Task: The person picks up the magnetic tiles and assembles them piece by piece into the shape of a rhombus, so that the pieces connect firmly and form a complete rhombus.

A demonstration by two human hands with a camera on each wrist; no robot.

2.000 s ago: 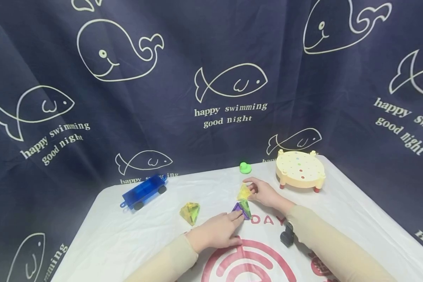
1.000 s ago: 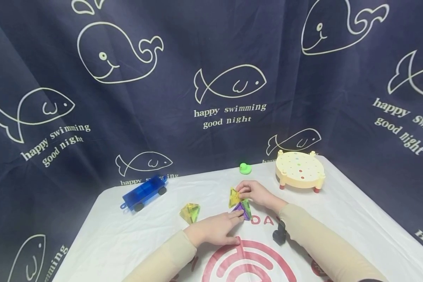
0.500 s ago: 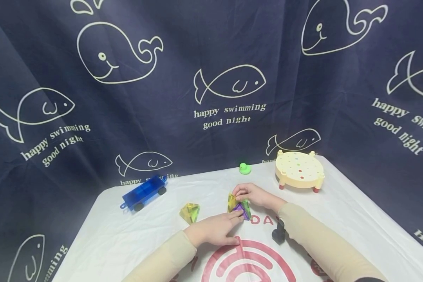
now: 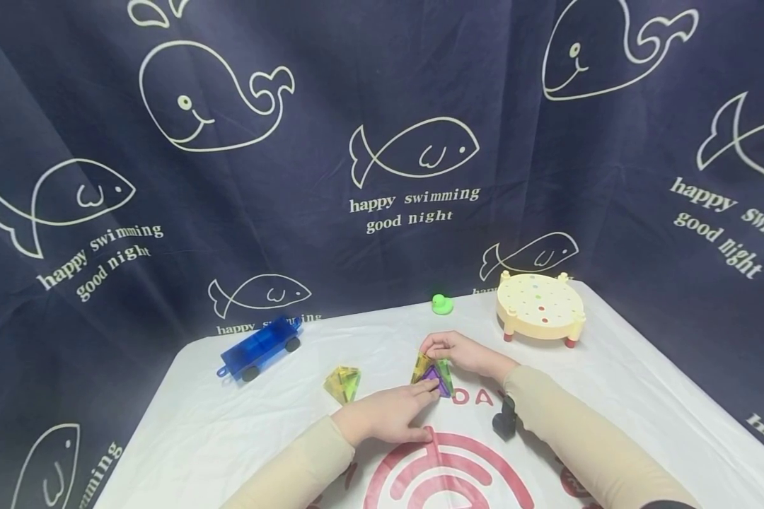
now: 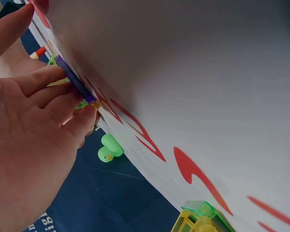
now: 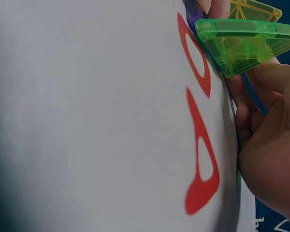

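Note:
Several triangular magnetic tiles lean together mid-table in the head view: a purple tile (image 4: pixel 445 387) in front, a green tile (image 4: pixel 446 372) at right and a yellow tile (image 4: pixel 418 367) at left. My left hand (image 4: pixel 388 413) lays its nearly straight fingertips against the purple tile, which shows edge-on in the left wrist view (image 5: pixel 73 77). From behind, my right hand (image 4: pixel 458 351) pinches the yellow tile near its top; part of it is covered by the fingers. In the right wrist view the green tile (image 6: pixel 251 31) stands tilted in front of the right hand.
A yellow-green tile shape (image 4: pixel 344 384) sits left of the hands. Further back are a blue toy wagon (image 4: pixel 261 348), a green toy duck (image 4: pixel 442 305) and a cream round pegged stand (image 4: pixel 540 305). A black object (image 4: pixel 504 422) is by the right sleeve. A dark curtain (image 4: pixel 414 233) hangs behind the table.
My right hand has brought the yellow tile leftward and down, from behind the green tile to the left side of the purple one. My left hand stays on the purple tile.

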